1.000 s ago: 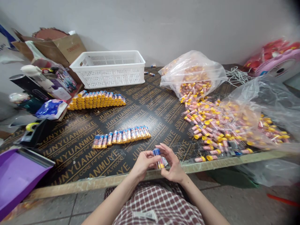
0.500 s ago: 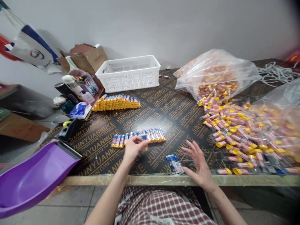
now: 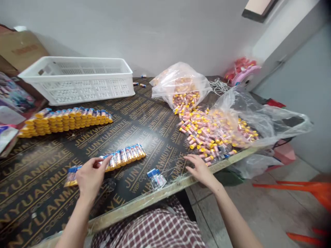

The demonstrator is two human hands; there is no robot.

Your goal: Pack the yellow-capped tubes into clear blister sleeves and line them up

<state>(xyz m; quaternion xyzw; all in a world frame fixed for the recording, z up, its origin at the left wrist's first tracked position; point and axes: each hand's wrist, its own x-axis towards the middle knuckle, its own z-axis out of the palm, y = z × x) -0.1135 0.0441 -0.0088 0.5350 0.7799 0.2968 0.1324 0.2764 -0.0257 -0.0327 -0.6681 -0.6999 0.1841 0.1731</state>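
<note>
My left hand (image 3: 91, 177) is over the row of blue-labelled tubes with yellow caps (image 3: 125, 156), thumb and fingers bent near each other at the row; whether a tube is between them is hidden. Small blue printed packets (image 3: 156, 179) lie near the table's front edge, between my hands. My right hand (image 3: 200, 169) hovers by the front edge with its fingers apart and nothing in them, beside the pile of pink tubes with yellow caps (image 3: 207, 129). A stacked block of yellow-capped tubes (image 3: 64, 120) stands at the left.
A white plastic basket (image 3: 90, 86) is at the back left, with a few loose tubes (image 3: 142, 85) beside it. A clear bag of tubes (image 3: 181, 82) lies at the back; another plastic bag (image 3: 274, 120) spreads over the right edge. An orange stool (image 3: 315, 189) is on the floor.
The view has turned right, bringing the wall corner and orange stool into sight. My right hand has moved toward the pile of pink tubes. My left hand is still at the row.
</note>
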